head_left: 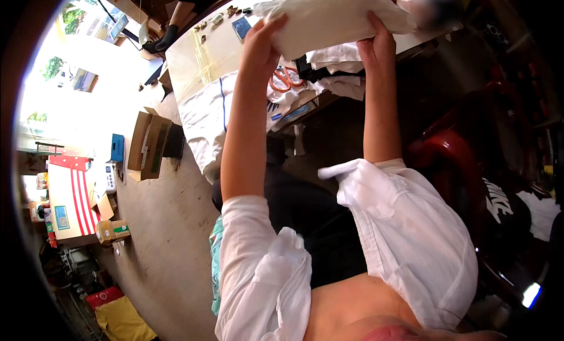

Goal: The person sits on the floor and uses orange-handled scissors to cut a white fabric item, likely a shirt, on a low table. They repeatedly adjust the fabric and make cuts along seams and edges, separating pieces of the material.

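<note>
Stretched between my two hands, above the table, is a flat white bundle (329, 24), which looks like folded cloth; whether it has a plastic cover I cannot tell. My left hand (262, 42) grips its left end with the thumb on top. At the right end my right hand (378, 41) has hold of it, thumb on top and fingers mostly underneath. Below the bundle lie orange-handled scissors (285, 81) on white printed cloth. Folded white cloth (335, 58) sits beside a dark object at the table's front edge.
A white garment with a blue stripe (202, 118) drapes off the table (183, 54). Small dark items and a blue packet (241, 27) lie at the back. Another person's arm (181, 15) shows at upper left. Cardboard boxes (150, 142) stand leftward; a red chair-like object (446, 144) is at right.
</note>
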